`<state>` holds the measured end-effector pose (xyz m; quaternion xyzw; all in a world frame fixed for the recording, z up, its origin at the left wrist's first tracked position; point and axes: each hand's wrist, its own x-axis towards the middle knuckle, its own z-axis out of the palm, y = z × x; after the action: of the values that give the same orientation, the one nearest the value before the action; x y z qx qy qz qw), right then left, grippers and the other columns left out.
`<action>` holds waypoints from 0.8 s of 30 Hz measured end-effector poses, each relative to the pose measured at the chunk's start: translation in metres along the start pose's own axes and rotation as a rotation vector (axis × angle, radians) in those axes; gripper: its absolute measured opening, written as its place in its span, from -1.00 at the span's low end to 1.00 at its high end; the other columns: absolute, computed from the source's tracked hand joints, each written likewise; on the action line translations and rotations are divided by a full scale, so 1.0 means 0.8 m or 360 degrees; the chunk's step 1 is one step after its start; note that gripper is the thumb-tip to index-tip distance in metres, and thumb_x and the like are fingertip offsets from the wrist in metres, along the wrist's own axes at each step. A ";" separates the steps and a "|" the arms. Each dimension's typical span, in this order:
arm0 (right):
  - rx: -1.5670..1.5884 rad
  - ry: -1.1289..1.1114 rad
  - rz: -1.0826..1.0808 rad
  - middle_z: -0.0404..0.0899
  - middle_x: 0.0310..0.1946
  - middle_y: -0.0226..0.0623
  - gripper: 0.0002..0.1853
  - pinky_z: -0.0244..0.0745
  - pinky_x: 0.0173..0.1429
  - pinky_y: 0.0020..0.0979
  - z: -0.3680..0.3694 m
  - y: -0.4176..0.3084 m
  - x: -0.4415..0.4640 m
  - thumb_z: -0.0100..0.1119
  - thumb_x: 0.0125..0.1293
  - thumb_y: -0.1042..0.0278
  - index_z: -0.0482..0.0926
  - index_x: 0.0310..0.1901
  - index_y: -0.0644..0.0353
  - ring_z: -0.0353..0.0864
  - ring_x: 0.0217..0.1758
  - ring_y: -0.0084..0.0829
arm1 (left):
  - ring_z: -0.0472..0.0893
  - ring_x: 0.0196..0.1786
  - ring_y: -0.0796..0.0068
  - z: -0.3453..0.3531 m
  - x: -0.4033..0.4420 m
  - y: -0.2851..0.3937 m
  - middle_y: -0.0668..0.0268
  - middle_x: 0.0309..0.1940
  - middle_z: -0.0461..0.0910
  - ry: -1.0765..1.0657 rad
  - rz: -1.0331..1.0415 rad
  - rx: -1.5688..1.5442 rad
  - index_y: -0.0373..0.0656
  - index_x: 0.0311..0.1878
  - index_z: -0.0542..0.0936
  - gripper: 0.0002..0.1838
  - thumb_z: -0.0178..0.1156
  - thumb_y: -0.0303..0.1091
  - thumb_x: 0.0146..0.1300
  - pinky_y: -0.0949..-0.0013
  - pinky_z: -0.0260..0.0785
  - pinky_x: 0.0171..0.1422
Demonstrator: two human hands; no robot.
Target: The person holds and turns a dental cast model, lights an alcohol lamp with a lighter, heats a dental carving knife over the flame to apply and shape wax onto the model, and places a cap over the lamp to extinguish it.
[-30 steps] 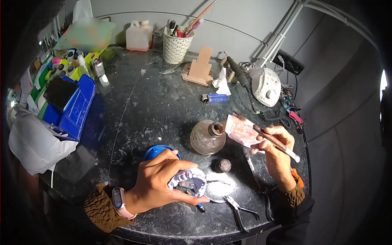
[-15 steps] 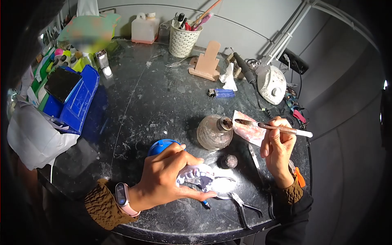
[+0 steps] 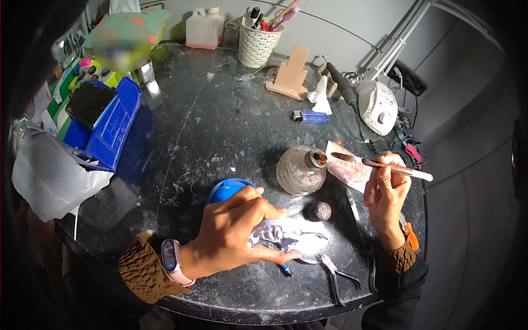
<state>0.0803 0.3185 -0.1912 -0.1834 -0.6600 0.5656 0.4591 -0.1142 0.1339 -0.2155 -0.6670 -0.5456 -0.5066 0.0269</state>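
My left hand (image 3: 228, 231) grips a pale dental model (image 3: 268, 233) between thumb and fingers; its row of teeth shows under a bright patch of light. My right hand (image 3: 388, 192) pinches a brush (image 3: 415, 172) with a white-ended handle, held nearly level. The dark brush tip is close to the mouth of a round glass bottle (image 3: 300, 177), which has brown residue around its neck. Below the tip lies a piece of paper (image 3: 349, 173) with reddish stains. A dark round cap (image 3: 319, 211) sits between the bottle and the model.
A blue bowl (image 3: 226, 191) stands behind my left hand. Pliers (image 3: 332, 274) and a slim metal tool (image 3: 355, 212) lie near my right. Farther back are a blue lighter (image 3: 311, 117), a beige stand (image 3: 290, 74), a pen basket (image 3: 259, 48) and a blue tray (image 3: 116, 124).
The camera has shifted, so the whole scene sits slightly farther right and higher. Both hands keep their holds; the brush tip remains near the bottle mouth.
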 end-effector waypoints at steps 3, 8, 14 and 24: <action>0.0012 -0.0014 -0.0020 0.36 -0.62 -0.45 -0.79 0.06 -0.81 -0.63 -0.001 0.002 0.001 0.15 0.36 0.29 0.49 -0.16 0.28 0.23 -0.84 -0.67 | 0.54 -0.41 0.36 0.000 -0.001 0.001 0.27 -0.50 0.46 0.0007 0.0018 0.0009 -0.22 -0.35 0.50 -0.31 0.67 0.01 -0.48 0.23 0.50 -0.07; -0.0025 0.0016 -0.0025 0.32 -0.65 -0.47 -0.79 0.05 -0.81 -0.63 0.001 0.000 0.001 0.13 0.37 0.29 0.48 -0.16 0.28 0.21 -0.84 -0.68 | 0.53 -0.41 0.36 0.000 0.002 0.000 0.27 -0.50 0.45 0.0039 0.0040 -0.0005 -0.21 -0.36 0.50 -0.32 0.67 -0.01 -0.48 0.22 0.50 -0.07; 0.0024 0.0020 -0.0189 0.36 -0.53 -0.37 -0.82 0.05 -0.79 -0.64 0.002 -0.005 -0.002 0.05 0.41 0.32 0.44 -0.17 0.29 0.16 -0.83 -0.71 | 0.56 -0.39 0.38 -0.001 0.001 0.002 0.27 -0.49 0.47 0.0002 0.0024 0.0034 -0.21 -0.36 0.51 -0.33 0.67 -0.01 -0.47 0.20 0.52 -0.07; 0.0051 -0.0435 -0.0244 0.44 -0.47 -0.25 -0.80 0.34 -0.56 -0.64 0.034 -0.067 -0.062 0.21 0.30 0.31 0.47 -0.26 0.28 0.45 -0.61 -0.62 | 0.59 -0.34 0.47 -0.006 0.000 0.009 0.45 -0.58 0.53 -0.0198 0.0238 0.0178 -0.10 -0.21 0.56 -0.51 0.51 -0.07 -0.16 0.19 0.60 -0.05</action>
<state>0.0982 0.2491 -0.1603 -0.0465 -0.7194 0.5590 0.4098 -0.1119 0.1282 -0.2095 -0.7335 -0.5224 -0.4294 0.0679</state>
